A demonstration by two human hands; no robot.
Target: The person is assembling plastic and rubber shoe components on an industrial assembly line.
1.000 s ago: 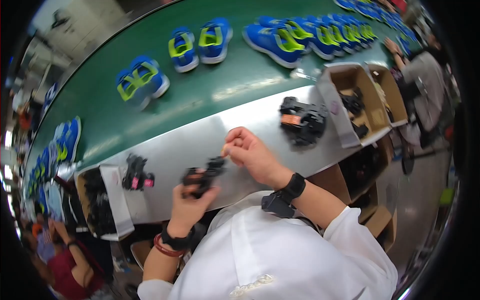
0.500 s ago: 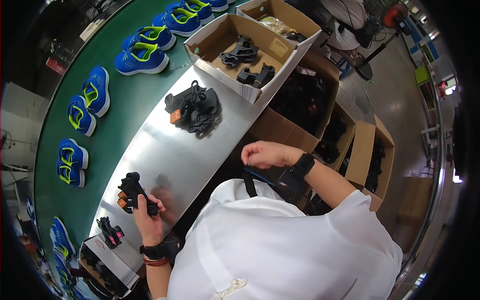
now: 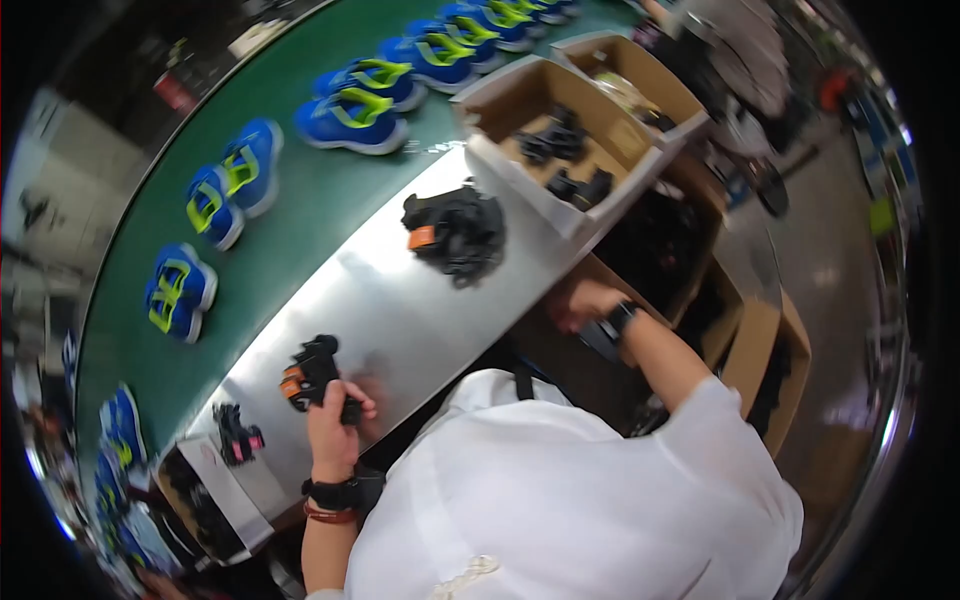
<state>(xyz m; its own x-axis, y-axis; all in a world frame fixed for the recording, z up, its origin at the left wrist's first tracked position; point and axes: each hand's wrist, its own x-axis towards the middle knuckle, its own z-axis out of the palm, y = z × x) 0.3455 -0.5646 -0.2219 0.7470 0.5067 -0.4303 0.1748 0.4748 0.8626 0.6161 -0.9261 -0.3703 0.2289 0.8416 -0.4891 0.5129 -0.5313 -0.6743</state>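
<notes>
My left hand is closed around a bundle of black plastic shoe hangers with orange tags, held over the metal worktop. Farther along the worktop lies a pile of the same black hangers, one orange tag showing. A smaller black cluster with pink tags sits to the left of my left hand. My right hand is low beside the worktop's edge, near an open cardboard box. Its fingers are blurred and partly in shadow, so their grip does not show.
Blue shoes with lime linings stand along the green belt beyond the worktop. An open carton with black pieces stands at the far end, a white box at the left end. More cardboard boxes stand right; another person is beyond.
My view has turned, so the worktop and shoes appear farther right. My right hand has moved slightly right, closer against the cardboard box. My left hand still holds the bundle.
</notes>
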